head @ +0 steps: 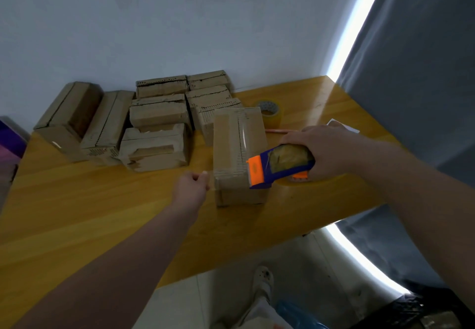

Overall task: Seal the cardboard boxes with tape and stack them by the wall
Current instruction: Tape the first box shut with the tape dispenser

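On the surface (102,213), head view: the box (240,154) stands apart from the rest, nearer the person, with a strip already along its top seam. The other boxes (159,118) sit grouped at the wall (180,33), some stacked.

Right hand (326,151): fingers wrapped round the dispenser (280,166), its orange end over the box's near right corner. Left hand (191,187): fingers curled and seemingly pinching the free tape (210,174) at the near left corner. The film is clear and hard to see.

Step, as I read it: a cross strip over the near end.
- Keep the tape taut and level between the hands.
- Lay it down over the edge, then press it onto both side faces.
- Cut with the blade only once it has stuck.

Room:
- Open surface lies left and in front of the box.
- Surface edge is near on the right, under the right hand.
- A spare roll (270,110) sits just behind the box.
- The stack is close on the far left side, so slide the box out leftward before lifting it to the wall.
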{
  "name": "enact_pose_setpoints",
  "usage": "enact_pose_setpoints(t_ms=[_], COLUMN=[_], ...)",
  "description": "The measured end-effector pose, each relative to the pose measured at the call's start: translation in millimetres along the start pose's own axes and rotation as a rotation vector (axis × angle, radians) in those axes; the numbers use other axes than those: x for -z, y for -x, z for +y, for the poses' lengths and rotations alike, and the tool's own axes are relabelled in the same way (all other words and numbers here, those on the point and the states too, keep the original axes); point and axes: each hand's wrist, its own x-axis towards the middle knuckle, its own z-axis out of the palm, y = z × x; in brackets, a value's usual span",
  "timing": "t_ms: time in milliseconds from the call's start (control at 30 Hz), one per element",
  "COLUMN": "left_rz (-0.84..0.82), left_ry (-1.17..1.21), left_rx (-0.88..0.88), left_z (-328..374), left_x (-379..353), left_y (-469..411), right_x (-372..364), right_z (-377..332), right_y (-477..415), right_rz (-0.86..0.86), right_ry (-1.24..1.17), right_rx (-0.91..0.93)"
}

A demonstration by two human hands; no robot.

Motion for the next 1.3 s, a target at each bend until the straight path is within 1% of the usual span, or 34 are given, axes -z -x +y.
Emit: enact_pose_setpoints(t_ms=[100,167,233,300,333,400,433,467,533,600,700,767,900,967,1067,1100,1233,1300], left_rz=[-0.046,-0.100,-0.161,-0.205,-0.184,-0.031,0.046,0.078,0.038,-0.066,-0.181,-0.240,-0.246,-0.218,-0.136,-0.147,-0.310,-0.345], left_ry=[-0.043,-0.001,0.049,0.014,-0.043,-0.143,-0.132,-0.091,-0.005,0.037,0.008,-0.073,-0.455,-0.627,-0.988,-1.034,-1.093,-1.123], left_rx=[0.030,0.068,0.163,0.254,0.235,0.040,-0.068,-0.140,-0.188,-0.182,-0.167,-0.210,-0.387,-0.484,-0.667,-0.701,-0.787,-0.821], left_z=[-2.1,-1.4,-1.1,-3.2,-3.5,-1.8,0.4,4.2,9.8,10.3,8.5,4.9,-2.7,-4.3,-7.4,-8.8,-13.6,-13.9], left_x=[-4.1,-5.2,-4.2,-3.4,-2.9,-3.2,-3.8,-4.8,-9.7,-15.9,-17.2,-16.4,-11.6,-4.1,8.4,12.8,29.4,34.2], left_y=[-4.0,-5.0,-5.4,-6.4,-6.5,-9.1,-8.0,-4.4,6.1,15.1,12.8,9.2,14.9,14.6,7.3,3.4,-9.1,-11.8], right_x=[-7.3,-11.7,-13.6,-14.4,-15.4,-18.8,-20.6,-23.1,-27.9,-32.7,-34.5,-33.8,-41.5,-49.3,-58.4,-60.3,-63.4,-61.9], right_z=[0.8,3.2,5.7,6.4,6.8,8.9,9.8,11.5,14.0,15.3,14.8,13.5,5.3,-3.4,-25.9,-32.4,-41.0,-39.7], right_y=[-2.1,-2.4,-2.1,-1.8,-1.5,-2.1,-2.2,-2.8,-4.1,-5.3,-4.9,-2.7,-1.1,-3.4,-8.7,-10.0,-11.6,-10.7], right_rz=[-0.003,0.004,-0.001,-0.004,0.000,0.012,0.014,0.015,0.024,0.031,0.026,0.011,0.022,0.013,0.016,0.026,0.053,0.046], right_ry=[-0.024,-0.042,-0.053,-0.067,-0.078,-0.100,-0.114,-0.132,-0.181,-0.227,-0.248,-0.285,-0.353,-0.411,-0.447,-0.460,-0.462,-0.447], right_rx=[0.010,-0.005,-0.019,-0.022,-0.018,-0.011,-0.012,-0.014,-0.008,-0.005,-0.029,-0.062,-0.080,-0.065,-0.033,-0.026,-0.017,-0.013])
